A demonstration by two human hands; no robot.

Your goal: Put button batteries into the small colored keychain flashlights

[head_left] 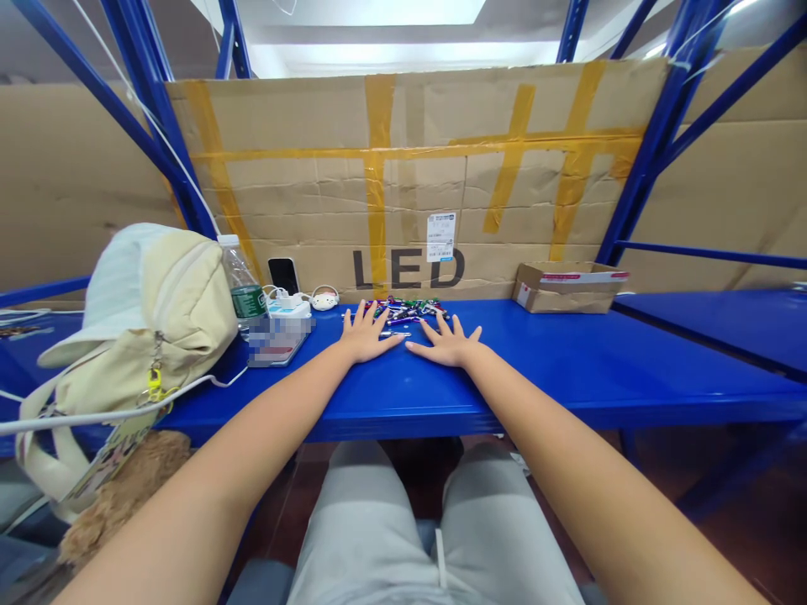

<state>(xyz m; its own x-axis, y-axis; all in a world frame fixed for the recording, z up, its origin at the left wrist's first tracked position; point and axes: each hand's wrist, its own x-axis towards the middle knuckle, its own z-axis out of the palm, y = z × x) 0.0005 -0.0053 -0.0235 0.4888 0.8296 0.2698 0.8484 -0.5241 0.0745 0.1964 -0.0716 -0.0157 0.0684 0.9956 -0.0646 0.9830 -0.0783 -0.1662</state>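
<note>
Both hands rest palm down with fingers spread on the blue table (pixel 435 395). My left hand (pixel 366 334) lies at the left front of a pile of small, shiny, multicoloured items (pixel 403 310), too small to make out surely. My right hand (pixel 446 343) is at the pile's right front, its thumb pointing toward my left thumb. A slim silvery item (pixel 396 334) lies by my left thumb, apart from the main pile. Neither hand grips anything. My fingertips reach the pile's near edge.
An open cardboard box (pixel 567 290) sits at the back right. At left are a cream backpack (pixel 182 311), a bottle (pixel 245 290), a phone (pixel 283 275), a white power strip (pixel 288 306) and a cable. Taped cardboard (pixel 283 193) walls the back.
</note>
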